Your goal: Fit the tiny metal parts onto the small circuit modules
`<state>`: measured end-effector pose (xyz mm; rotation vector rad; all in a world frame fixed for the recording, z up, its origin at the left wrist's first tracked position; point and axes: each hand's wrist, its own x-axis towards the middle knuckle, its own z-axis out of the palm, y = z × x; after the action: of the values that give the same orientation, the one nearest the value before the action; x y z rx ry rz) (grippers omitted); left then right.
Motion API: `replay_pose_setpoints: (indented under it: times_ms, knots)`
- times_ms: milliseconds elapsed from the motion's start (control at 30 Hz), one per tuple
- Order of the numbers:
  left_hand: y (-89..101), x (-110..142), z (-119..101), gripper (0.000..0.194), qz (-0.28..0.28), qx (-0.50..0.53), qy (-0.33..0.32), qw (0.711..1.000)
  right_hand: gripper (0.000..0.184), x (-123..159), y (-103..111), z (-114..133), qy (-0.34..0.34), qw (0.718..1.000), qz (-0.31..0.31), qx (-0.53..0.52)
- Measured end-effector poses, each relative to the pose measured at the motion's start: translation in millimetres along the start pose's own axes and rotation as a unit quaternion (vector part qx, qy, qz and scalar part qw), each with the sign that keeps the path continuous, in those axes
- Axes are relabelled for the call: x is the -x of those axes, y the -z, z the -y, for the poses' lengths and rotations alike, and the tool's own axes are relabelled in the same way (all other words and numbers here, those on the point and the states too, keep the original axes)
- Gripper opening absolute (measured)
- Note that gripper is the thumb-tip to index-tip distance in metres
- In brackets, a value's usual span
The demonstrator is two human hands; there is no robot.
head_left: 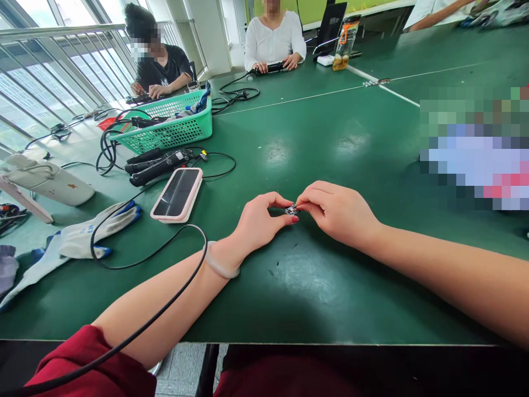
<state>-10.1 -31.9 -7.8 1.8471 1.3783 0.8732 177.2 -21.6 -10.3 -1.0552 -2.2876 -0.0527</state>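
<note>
Left-hand grip (258,223) nearly closed, thumb and forefinger around the small patterned piece (291,210); right-hand grip (341,215) pinched at its right end, piece between the two over the near part of the table (372,303), phone (177,194) off to the left. Progress: piece is picked up and being handled with both hands, no finished result visible, can't tell what's left. Visible part points roughly left-right across the gap, full long axis hidden by fingers.
</note>
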Motion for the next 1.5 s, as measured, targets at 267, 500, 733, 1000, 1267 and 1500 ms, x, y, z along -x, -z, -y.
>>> replay_pose_setpoints:
  times_ms: [267,500,733,1000,1267,1500]
  knots:
    - [0.4,0,-2,0.019,-0.004,0.008,0.003,1.000,0.019,1,1,2,0.020,1.000,0.002,0.004]
    - [-1.9,-3,4,0.021,-0.034,0.102,0.005,0.994,0.017,0,2,-2,-0.012,1.000,-0.004,-0.015]
    - [-4.3,-4,0,0.024,-0.001,0.270,0.078,0.960,0.016,0,0,-1,-0.026,1.000,0.009,0.001]
    - [-3.6,0,-8,0.028,0.077,0.364,0.121,0.920,0.021,1,0,6,-0.011,1.000,0.010,-0.007]
    - [-3.5,-2,-2,0.025,0.063,0.282,0.100,0.952,0.020,-1,-1,5,-0.013,0.999,0.024,-0.018]
    - [28.4,-4,9,0.033,-0.051,-0.220,-0.024,0.974,0.020,-7,-2,-6,-0.083,0.995,0.041,-0.032]
